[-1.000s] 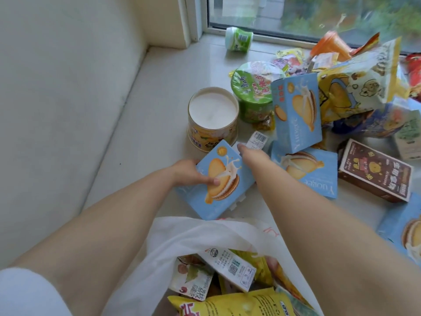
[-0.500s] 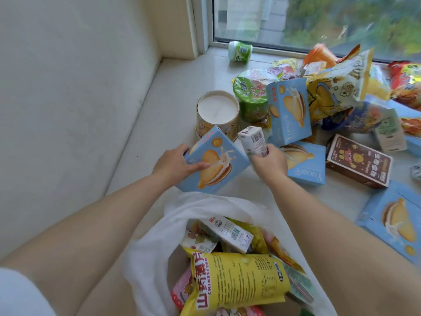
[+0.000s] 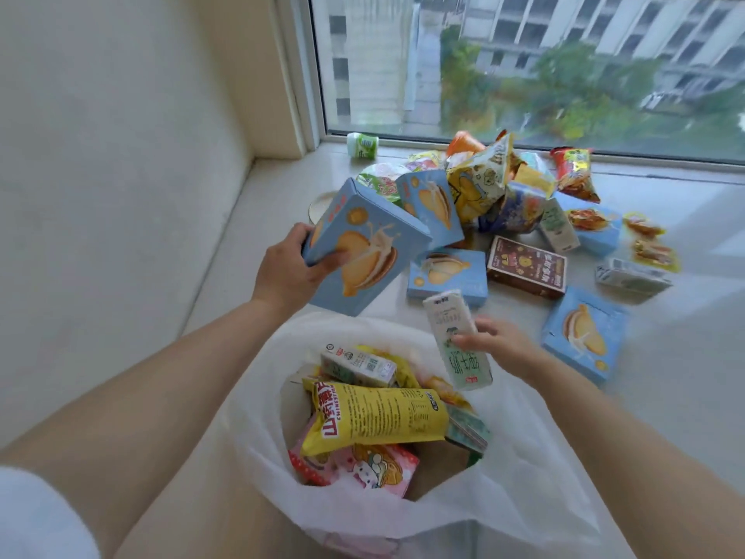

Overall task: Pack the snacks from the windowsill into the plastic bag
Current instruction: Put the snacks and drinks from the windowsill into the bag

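Change: I've lifted both items off the windowsill (image 3: 282,187) toward the plastic bag (image 3: 504,498), so drop-in looks next | left hand (image 3: 288,272) grips a rigid blue biscuit box (image 3: 363,252) beyond the bag's far rim | right hand (image 3: 504,349) pinches a slim milk carton (image 3: 457,340) above its mouth | bag thin, crinkly, part-full.

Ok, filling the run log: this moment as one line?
left hand: holds blue box | right hand: holds milk carton above plastic bag | windowsill: snacks remain
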`<state>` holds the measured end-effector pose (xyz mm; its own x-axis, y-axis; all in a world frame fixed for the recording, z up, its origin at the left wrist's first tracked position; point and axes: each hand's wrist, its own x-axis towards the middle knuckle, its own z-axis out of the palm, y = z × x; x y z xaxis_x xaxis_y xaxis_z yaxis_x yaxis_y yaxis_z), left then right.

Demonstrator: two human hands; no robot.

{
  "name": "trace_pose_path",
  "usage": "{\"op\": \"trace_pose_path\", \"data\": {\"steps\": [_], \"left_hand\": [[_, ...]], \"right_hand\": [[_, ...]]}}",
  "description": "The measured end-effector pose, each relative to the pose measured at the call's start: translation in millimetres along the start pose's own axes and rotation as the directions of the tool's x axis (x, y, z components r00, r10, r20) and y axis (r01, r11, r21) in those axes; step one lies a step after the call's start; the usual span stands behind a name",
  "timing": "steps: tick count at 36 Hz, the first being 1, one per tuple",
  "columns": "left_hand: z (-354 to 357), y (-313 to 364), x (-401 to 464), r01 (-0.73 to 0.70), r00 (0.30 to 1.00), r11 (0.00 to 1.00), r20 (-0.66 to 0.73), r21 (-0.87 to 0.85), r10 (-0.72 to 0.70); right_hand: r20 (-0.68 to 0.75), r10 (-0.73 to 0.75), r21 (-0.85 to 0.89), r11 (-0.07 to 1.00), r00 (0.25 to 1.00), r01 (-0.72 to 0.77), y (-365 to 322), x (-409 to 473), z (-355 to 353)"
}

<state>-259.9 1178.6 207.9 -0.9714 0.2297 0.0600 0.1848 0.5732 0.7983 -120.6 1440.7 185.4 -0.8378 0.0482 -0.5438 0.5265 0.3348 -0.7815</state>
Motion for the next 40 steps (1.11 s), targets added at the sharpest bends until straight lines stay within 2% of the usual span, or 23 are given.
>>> {"op": "trace_pose_path", "data": {"steps": [2,4,6,7,12,15,18,23,25,29,31,35,37,40], "left_hand": [[7,6,-8,-0.022,1.000,1.000,0.021,0.013,0.022],[16,12,-15,-0.058,0.997,0.997,0.055,0.044,0.055],[25,16,-22,-0.095,0.991,0.993,0.102,0.077,0.086],[29,18,-25,-0.117,0.986,0.988,0.133,0.102,0.103],[46,21,-44,-0.284,0.923,0.919,0.337,0.273,0.185],[53,23,-50,-0.381,0.841,0.847,0.520,0.371,0.150],[62,26,-51,-0.503,0.753,0.725,0.650,0.470,0.100],[78,33,-40,-0.513,0.724,0.656,0.690,0.553,-0.016],[83,33,-37,-0.518,0.740,0.597,0.671,0.613,-0.047],[90,26,-37,-0.529,0.787,0.490,0.617,0.693,-0.024],[91,18,-36,-0.513,0.792,0.473,0.608,0.716,-0.061],[92,-5,-45,-0.461,0.732,0.452,0.615,0.763,-0.292],[94,-17,-54,-0.418,0.697,0.500,0.621,0.758,-0.358],[100,-23,-64,-0.302,0.652,0.638,0.642,0.708,-0.403]], "right_hand": [[0.010,0.058,-0.244,0.968,0.998,-0.054,14,-4,3],[-0.003,0.144,-0.509,0.851,0.990,-0.125,28,-5,6],[-0.046,0.201,-0.644,0.743,0.979,-0.182,36,-9,10],[-0.082,0.215,-0.645,0.733,0.973,-0.216,42,-10,10],[-0.326,0.213,-0.438,0.829,0.921,-0.347,50,-22,4],[-0.432,0.172,-0.311,0.893,0.885,-0.325,44,-28,-7],[-0.469,0.147,-0.272,0.914,0.871,-0.301,38,-32,-15],[-0.512,0.110,-0.267,0.922,0.852,-0.280,27,-34,-15],[-0.525,0.104,-0.260,0.925,0.845,-0.276,24,-35,-14],[-0.510,0.107,-0.264,0.925,0.854,-0.273,23,-39,-13],[-0.504,0.100,-0.278,0.922,0.858,-0.271,23,-39,-12],[-0.539,0.067,-0.292,0.920,0.840,-0.261,23,-39,-11],[-0.549,0.048,-0.299,0.921,0.834,-0.250,22,-38,-11],[-0.546,0.024,-0.331,0.912,0.838,-0.242,22,-37,-9]]}}
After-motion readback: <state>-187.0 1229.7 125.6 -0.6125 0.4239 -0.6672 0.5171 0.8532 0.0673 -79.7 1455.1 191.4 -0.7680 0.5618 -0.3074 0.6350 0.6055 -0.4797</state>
